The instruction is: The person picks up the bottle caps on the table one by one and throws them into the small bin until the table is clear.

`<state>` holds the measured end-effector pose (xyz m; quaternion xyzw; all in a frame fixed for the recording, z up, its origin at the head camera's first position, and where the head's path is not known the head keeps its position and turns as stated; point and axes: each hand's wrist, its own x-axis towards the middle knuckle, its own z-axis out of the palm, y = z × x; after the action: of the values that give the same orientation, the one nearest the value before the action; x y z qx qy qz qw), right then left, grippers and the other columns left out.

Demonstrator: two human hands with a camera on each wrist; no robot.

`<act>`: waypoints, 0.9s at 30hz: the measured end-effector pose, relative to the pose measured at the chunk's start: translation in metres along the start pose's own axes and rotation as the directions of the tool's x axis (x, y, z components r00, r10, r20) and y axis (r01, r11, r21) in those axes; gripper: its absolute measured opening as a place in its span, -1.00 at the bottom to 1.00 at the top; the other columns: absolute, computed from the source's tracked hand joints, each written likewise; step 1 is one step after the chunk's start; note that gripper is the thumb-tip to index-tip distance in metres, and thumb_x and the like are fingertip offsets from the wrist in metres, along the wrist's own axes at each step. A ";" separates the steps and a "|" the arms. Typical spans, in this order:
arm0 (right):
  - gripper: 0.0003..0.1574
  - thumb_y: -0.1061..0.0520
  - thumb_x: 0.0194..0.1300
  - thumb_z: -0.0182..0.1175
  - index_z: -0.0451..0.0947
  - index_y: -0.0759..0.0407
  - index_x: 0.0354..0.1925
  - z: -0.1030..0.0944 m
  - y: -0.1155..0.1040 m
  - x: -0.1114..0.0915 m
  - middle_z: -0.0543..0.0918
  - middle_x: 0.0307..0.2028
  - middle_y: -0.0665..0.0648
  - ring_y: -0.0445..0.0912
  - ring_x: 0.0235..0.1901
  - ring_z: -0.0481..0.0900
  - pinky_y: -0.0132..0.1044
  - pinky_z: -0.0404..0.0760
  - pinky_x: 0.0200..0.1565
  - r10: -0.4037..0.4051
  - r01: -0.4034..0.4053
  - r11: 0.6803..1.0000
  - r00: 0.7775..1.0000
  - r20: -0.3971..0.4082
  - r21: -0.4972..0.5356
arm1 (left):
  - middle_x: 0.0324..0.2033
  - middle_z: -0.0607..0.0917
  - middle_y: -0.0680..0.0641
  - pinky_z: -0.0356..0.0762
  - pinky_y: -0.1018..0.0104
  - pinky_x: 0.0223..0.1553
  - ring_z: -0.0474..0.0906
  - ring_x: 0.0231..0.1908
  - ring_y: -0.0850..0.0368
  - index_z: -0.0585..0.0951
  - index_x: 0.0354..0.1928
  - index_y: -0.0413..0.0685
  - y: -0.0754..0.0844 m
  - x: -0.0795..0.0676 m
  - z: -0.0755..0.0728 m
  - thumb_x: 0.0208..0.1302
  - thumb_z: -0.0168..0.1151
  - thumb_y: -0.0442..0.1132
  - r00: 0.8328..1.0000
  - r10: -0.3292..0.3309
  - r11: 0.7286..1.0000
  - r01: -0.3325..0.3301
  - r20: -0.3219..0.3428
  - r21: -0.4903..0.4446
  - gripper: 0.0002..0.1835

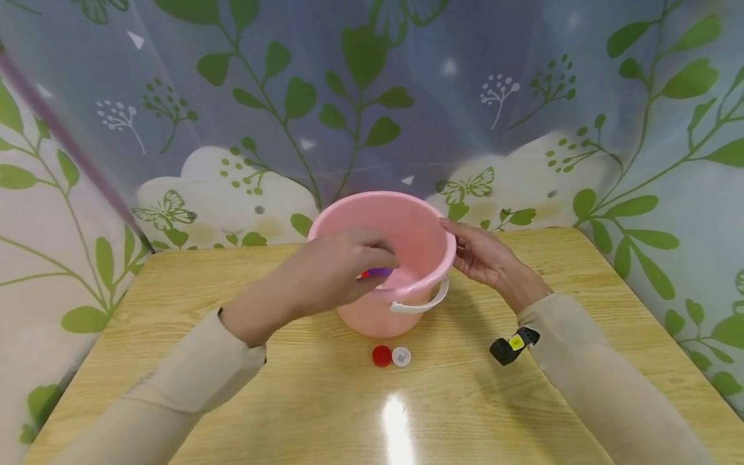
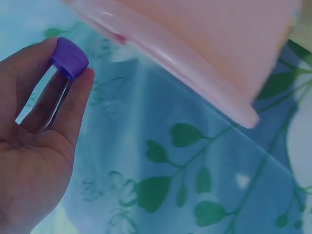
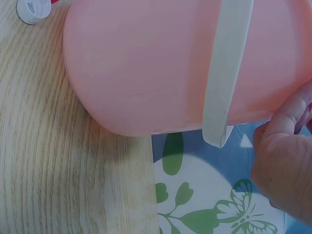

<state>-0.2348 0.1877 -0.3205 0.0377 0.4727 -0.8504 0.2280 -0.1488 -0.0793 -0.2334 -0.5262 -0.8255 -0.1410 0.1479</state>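
Note:
A pink bucket point(image 1: 380, 316) with a white handle point(image 1: 420, 306) stands on the table. My left hand point(image 1: 343, 265) is over its near left rim and pinches a small purple bottle cap point(image 2: 70, 57) between thumb and fingertips. In the head view the same purple cap point(image 1: 380, 272) shows partly under the fingers, with a bit of red beside it. On the other side, my right hand point(image 1: 482, 255) holds the bucket's right rim, fingers against the outer wall. The right wrist view shows part of this hand point(image 3: 287, 151) by the bucket's side.
In front of the bucket, a red cap point(image 1: 382, 356) and a white cap point(image 1: 401, 357) lie side by side on the wooden table point(image 1: 261, 400). A patterned cloth point(image 1: 430, 97) hangs behind the table. A black strap device point(image 1: 511, 345) sits at the right wrist.

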 end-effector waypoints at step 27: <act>-0.73 0.08 0.34 0.20 0.54 0.23 -0.08 0.000 0.000 0.000 0.62 -0.27 0.12 -0.11 -0.38 0.66 -0.39 0.65 -0.34 -0.001 0.001 1.000 1.000 0.007 0.009 | -0.20 0.66 -0.12 0.45 0.24 0.05 0.54 -0.11 0.01 0.68 -0.14 -0.22 -0.071 0.012 0.049 0.21 0.26 -0.41 0.972 -0.216 0.974 0.222 0.094 -0.052 -0.82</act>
<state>-0.2347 0.1876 -0.3207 0.0356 0.4682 -0.8527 0.2292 -0.2232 -0.0793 -0.2790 -0.4419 -0.8794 -0.1588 0.0787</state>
